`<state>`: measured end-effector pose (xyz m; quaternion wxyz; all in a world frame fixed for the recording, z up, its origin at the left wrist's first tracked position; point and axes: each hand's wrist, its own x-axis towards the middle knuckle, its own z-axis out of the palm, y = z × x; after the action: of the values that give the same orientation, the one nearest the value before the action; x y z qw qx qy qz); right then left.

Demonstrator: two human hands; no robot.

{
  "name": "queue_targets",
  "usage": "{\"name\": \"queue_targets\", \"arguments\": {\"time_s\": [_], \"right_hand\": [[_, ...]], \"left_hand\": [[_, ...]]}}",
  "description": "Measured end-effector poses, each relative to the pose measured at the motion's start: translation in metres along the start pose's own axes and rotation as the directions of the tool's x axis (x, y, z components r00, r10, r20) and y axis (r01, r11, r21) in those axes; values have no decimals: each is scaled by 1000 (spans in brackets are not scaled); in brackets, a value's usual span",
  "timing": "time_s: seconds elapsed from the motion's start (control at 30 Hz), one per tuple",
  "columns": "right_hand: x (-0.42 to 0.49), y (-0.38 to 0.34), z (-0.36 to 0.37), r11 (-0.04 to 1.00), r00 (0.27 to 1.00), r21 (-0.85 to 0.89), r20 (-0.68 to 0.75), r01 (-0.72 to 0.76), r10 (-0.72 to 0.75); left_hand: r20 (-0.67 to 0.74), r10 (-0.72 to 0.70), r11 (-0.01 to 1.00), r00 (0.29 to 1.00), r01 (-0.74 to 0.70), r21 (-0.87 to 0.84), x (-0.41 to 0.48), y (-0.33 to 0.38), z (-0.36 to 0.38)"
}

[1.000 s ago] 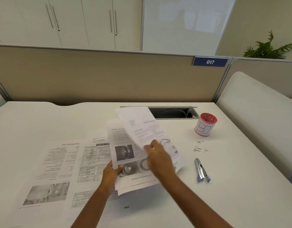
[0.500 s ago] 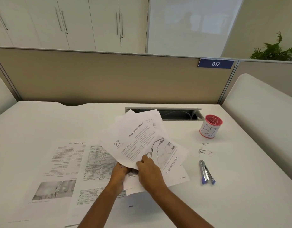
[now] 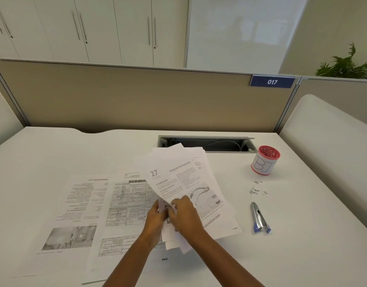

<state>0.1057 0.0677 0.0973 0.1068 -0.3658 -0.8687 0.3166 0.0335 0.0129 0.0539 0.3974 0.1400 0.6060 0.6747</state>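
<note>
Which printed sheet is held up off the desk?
The sheet headed Surgical Instruments, gripped by the left hand and right hand; the photo sheet and table sheet lie flat.

On the white desk [image 3: 54, 154], right of centre, a red mesh cup [image 3: 265, 160] labelled "BI" stands above scattered loose staples [image 3: 257, 189], with a blue-and-silver stapler [image 3: 259, 219] lying below them. Two printed sheets [image 3: 75, 204] lie flat at lower left, overlapping. An open cable hatch [image 3: 207, 142] sits at the desk's back, a blue "017" sign [image 3: 272, 82] hangs on the beige partition [image 3: 126, 96], and a plant [image 3: 347, 66] shows at upper right.
</note>
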Motion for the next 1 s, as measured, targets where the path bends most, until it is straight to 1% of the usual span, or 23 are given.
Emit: {"name": "queue_targets", "arguments": {"time_s": [0.07,0.13,0.17,0.2,0.27,0.3,0.33,0.37,0.4,0.43,0.47,0.5,0.53,0.57,0.6,0.67,0.73,0.83,0.9,0.97,1.0], "right_hand": [[0,-4,0,991,998,132,49,-33,27],[0,-6,-5,953,994,294,101,-65,37],[1,-3,-11,943,997,330,75,-49,25],[3,1,-18,951,1000,308,7,-5,3],[13,19,-35,989,982,135,-188,56,-30],[19,30,-44,999,958,16,-284,43,-37],[24,43,-54,997,942,-72,-337,-16,-9],[29,53,-62,990,937,-92,-343,-105,67],[33,64,-68,978,937,-17,-291,-209,195],[34,71,-74,942,926,139,-183,-307,329],[34,76,-76,865,908,328,-47,-381,417],[32,80,-76,760,892,491,86,-426,444],[30,82,-75,676,886,589,177,-444,428],[28,83,-73,644,893,630,208,-434,398],[26,85,-68,651,908,646,180,-398,377],[25,87,-61,687,931,659,56,-306,361],[23,86,-59,711,941,675,-73,-198,331],[20,77,-68,676,930,736,-231,-26,287],[17,73,-75,624,921,776,-305,93,241],[14,73,-77,585,928,796,-319,154,190],[12,75,-76,591,939,791,-305,157,159]], "left_hand": [[-8,-27,1000,1000,27,-13,-5,5,2],[-12,-55,998,998,54,-25,-6,8,-3],[4,-59,998,998,59,-16,-7,10,-6],[23,-58,998,998,57,4,-6,11,-11],[52,-60,997,997,58,55,-4,12,-22],[66,-71,996,995,67,65,-4,14,-26],[76,-78,995,994,72,71,-4,15,-30],[82,-67,995,994,60,86,-4,17,-34],[80,-53,993,995,44,107,-4,17,-36],[79,-37,991,996,26,131,-6,21,-36],[88,-31,987,996,17,157,-8,23,-35],[98,-33,984,995,15,177,-9,25,-33],[97,-38,981,995,19,192,-9,28,-31],[93,-35,981,995,16,195,-10,32,-28],[76,-25,986,997,12,165,-9,36,-27],[78,-22,998,997,18,55,-4,39,-27],[114,35,999,993,-37,13,1,44,-27],[128,182,980,975,-190,59,3,57,-23],[125,251,961,960,-263,83,8,65,-18],[142,292,949,946,-305,81,9,68,-15],[167,293,947,941,-310,86,9,68,-14]]}}
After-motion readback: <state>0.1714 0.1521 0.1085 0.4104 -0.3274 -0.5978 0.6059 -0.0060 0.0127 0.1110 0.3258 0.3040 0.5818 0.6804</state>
